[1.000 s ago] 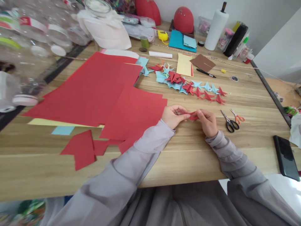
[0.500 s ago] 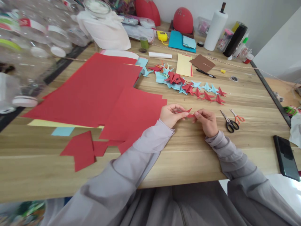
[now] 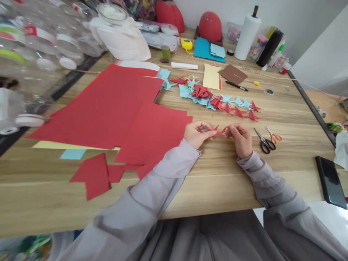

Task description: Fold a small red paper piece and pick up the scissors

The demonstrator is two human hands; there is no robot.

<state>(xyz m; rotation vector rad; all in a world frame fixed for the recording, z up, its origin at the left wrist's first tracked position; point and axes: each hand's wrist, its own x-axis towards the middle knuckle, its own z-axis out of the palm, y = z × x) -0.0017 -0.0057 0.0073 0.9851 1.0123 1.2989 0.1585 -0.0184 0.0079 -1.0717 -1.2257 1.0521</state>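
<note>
While both hands pinch it just above the table (image 3: 285,119), the small red folded paper piece (image 3: 220,131) sits between them: left hand (image 3: 197,134) w/ fingertips clenched on one end, right hand (image 3: 241,139) grasping the other. Looks light, thin, creases easily, so prob best held at the folded edges, not the points. Beyond: finished red & blue paper shapes (image 3: 217,99), red sheets (image 3: 108,105) to the left, scissors (image 3: 263,141) to the right.

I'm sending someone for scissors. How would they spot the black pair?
On the wooden table, look just right of the person's right hand. Two scissors lie there side by side: the black-handled scissors are larger and nearer the hand, unlike the small orange-handled scissors.
</note>
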